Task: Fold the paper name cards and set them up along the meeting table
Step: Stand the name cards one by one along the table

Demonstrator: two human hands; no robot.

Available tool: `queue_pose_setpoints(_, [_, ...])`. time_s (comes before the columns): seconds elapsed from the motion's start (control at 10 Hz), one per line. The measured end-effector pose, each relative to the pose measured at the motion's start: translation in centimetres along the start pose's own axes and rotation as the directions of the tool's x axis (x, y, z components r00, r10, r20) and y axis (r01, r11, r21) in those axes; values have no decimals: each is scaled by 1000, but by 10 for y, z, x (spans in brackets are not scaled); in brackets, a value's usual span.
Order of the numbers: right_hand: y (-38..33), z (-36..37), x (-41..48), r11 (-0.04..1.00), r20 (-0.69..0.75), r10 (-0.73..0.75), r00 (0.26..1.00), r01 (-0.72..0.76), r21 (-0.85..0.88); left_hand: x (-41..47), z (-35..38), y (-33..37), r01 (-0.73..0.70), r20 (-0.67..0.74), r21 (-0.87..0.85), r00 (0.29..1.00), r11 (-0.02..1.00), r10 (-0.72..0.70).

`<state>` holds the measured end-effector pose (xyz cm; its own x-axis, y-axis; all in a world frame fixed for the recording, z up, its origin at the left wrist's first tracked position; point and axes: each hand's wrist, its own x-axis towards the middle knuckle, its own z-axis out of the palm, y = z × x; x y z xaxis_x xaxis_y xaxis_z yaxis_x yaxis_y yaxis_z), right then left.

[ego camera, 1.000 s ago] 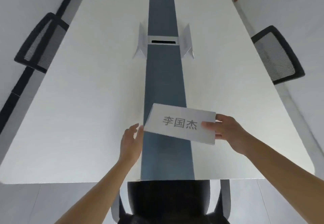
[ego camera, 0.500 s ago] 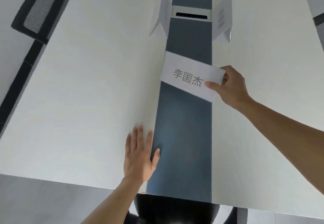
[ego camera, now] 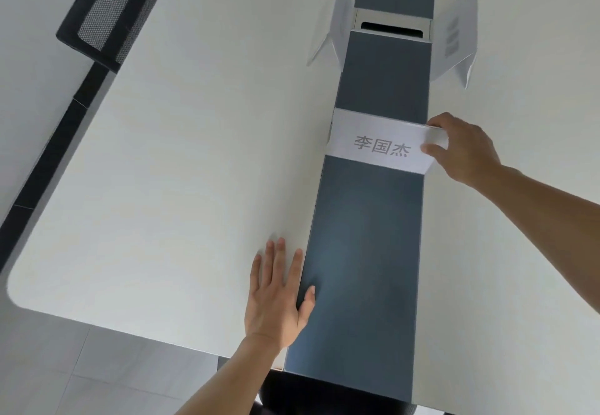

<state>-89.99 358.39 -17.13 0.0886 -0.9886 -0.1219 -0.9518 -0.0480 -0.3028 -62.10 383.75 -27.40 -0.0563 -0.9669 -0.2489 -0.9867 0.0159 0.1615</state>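
Name card (ego camera: pixel 363 129) lies long axis crosswise over dark strip (ego camera: pixel 367 252); right grip (ego camera: pixel 464 150) pinches its right end. Left grip (ego camera: pixel 277 297) released, flat on surface (ego camera: pixel 194 155), well apart

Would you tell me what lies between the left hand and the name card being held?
In the head view, only bare table, mostly its dark centre strip, lies between the left hand and the card, which the right hand pinches.

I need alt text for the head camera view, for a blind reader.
A right hand pinches a folded white name card across the dark centre strip of a white meeting table; the left hand rests flat on the table. Two folded cards stand farther along, beside the strip.
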Motion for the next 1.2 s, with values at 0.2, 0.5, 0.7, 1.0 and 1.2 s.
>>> queue_pose_setpoints(0.2, [-27, 15, -8, 947, -30, -118, 993, 103, -303, 0, 1, -1, -6, -15, -16, 1000, 1000, 6])
queue_pose_setpoints(0.5, [-37, 40, -12, 893, 27, -151, 988, 148, -424, -1, 2, -2, -6, -7, -17, 1000, 1000, 6])
queue_pose_setpoints(0.7, [-38, 39, -11, 880, 40, -153, 987, 155, -448, -1, 4, -2, -14, -30, -16, 999, 1000, 13])
queue_pose_setpoints(1.0, [-46, 12, -32, 875, 53, -178, 983, 182, -449, -1, -1, 0, 2, -20, 0, 1000, 1000, -2])
queue_pose_setpoints(1.2, [-68, -37, -126, 983, -55, -181, 982, 180, -18, -5, -9, -1, 10, 1, 19, 1000, 1000, -10])
